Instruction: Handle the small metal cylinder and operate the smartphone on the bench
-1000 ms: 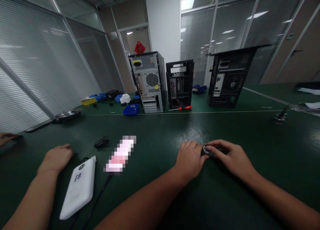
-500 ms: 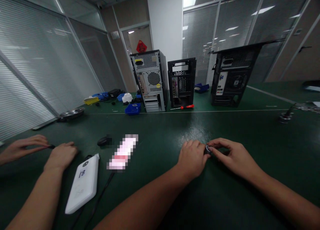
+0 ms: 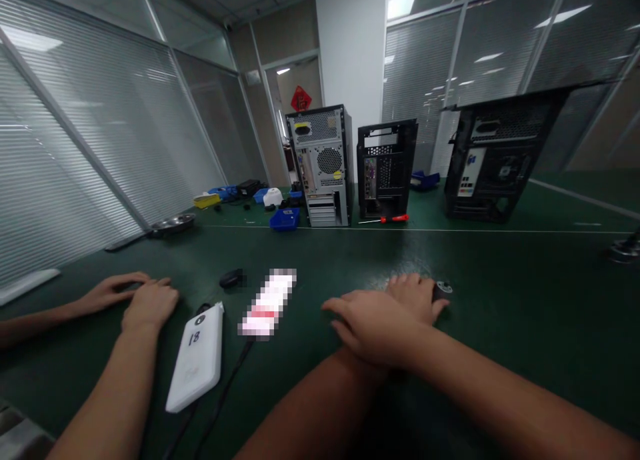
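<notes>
My right hand (image 3: 373, 327) lies crossed over my left wrist, fingers stretched out toward the left and holding nothing. My left hand (image 3: 413, 292) shows just beyond it with curled fingers resting on the green table (image 3: 525, 300). A small round black part (image 3: 443, 288) with a metal face sits at its fingertips, and the hand seems to pinch it. A blurred pink and white item (image 3: 267, 303) lies on the table just left of my right hand's fingertips.
A co-worker's two hands (image 3: 150, 303) rest at the left beside a white power bank (image 3: 196, 357) and its black cable (image 3: 225, 387). Three computer cases (image 3: 324, 163) stand at the back, with a red-handled screwdriver (image 3: 395, 218), a blue bin (image 3: 285, 218) and a metal dish (image 3: 173, 225).
My right hand let go of the small round part and swung left across my left wrist. The camera turned left. The co-worker's two hands came together.
</notes>
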The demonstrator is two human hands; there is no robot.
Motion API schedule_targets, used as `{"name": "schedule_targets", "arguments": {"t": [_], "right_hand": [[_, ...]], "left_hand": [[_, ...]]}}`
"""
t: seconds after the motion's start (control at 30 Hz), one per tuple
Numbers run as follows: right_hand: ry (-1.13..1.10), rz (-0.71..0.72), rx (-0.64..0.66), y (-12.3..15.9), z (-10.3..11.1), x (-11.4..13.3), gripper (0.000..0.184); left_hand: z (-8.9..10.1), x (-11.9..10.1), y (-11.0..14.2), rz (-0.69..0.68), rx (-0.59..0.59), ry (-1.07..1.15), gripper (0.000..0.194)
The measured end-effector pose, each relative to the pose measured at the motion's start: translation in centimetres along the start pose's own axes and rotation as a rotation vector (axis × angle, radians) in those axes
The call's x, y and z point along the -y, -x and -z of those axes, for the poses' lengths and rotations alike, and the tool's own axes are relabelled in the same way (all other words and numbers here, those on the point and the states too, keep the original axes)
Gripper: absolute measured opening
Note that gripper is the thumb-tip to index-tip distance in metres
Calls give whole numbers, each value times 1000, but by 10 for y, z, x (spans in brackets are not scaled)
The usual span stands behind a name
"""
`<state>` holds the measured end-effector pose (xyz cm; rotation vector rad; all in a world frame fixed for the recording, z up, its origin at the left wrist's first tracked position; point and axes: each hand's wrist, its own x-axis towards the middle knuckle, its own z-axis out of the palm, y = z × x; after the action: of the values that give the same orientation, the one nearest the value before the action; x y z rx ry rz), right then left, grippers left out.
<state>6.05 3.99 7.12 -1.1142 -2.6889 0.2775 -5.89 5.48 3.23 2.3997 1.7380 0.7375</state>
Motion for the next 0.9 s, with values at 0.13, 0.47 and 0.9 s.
{"name": "schedule_targets", "arguments": {"t": [0.13,0.47,0.9], "right_hand": [[-48,155,317,-76,-15,33,66],[118,152,365,-104,-46,54,82],[48,56,444,-100,-48,59,91]], "left_hand": [[75,82,15,-107,-1,8,71],[164,309,46,-214,-81,-14,73],[163,263,38,-212,107,-61,90]]}}
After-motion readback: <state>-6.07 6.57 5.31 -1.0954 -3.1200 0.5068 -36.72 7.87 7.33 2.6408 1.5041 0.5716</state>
